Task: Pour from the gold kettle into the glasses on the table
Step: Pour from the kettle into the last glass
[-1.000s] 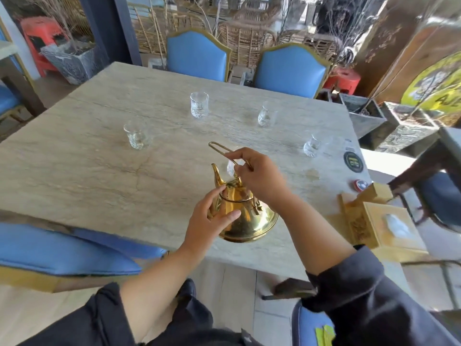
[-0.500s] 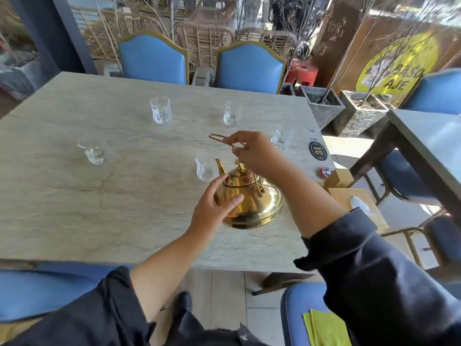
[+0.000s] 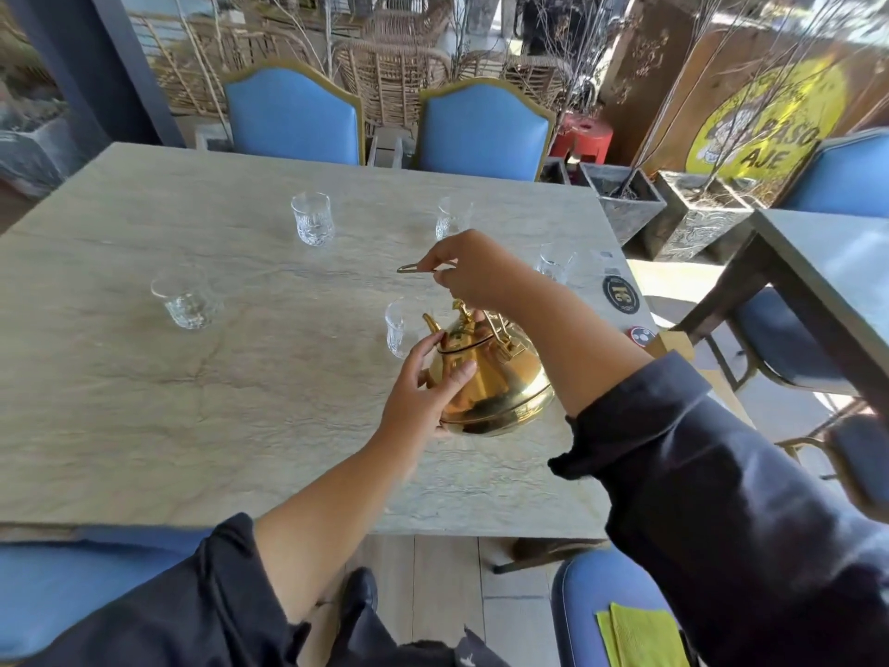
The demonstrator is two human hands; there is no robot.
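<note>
Gripping the thin wire handle (image 3: 423, 269) from above, the right hand (image 3: 469, 274) has its fingers pinched shut on it and carries the gold kettle (image 3: 490, 377) over the near right part of the stone-topped desk (image 3: 168, 402). The kettle leans with its spout (image 3: 431, 323) up and to the left, close against a small clear glass (image 3: 399, 324) that stands just beside it on the desk. The left hand (image 3: 425, 392) is half open and cupped against the kettle's rounded left side, thumb pressed on the brass and fingers curled under toward the base; it steadies rather than fully clasps. Four more glasses stand apart on the desk: a cut-pattern tumbler (image 3: 312, 224) toward the far side, a wider glass (image 3: 185, 300) off to the left, a tulip glass (image 3: 452, 219) just beyond the right hand, and another glass (image 3: 553, 264) partly hidden behind the right wrist. Two blue chairs (image 3: 481, 130) stand at the far edge. Both forearms are bare, with dark sleeves pushed back.
</note>
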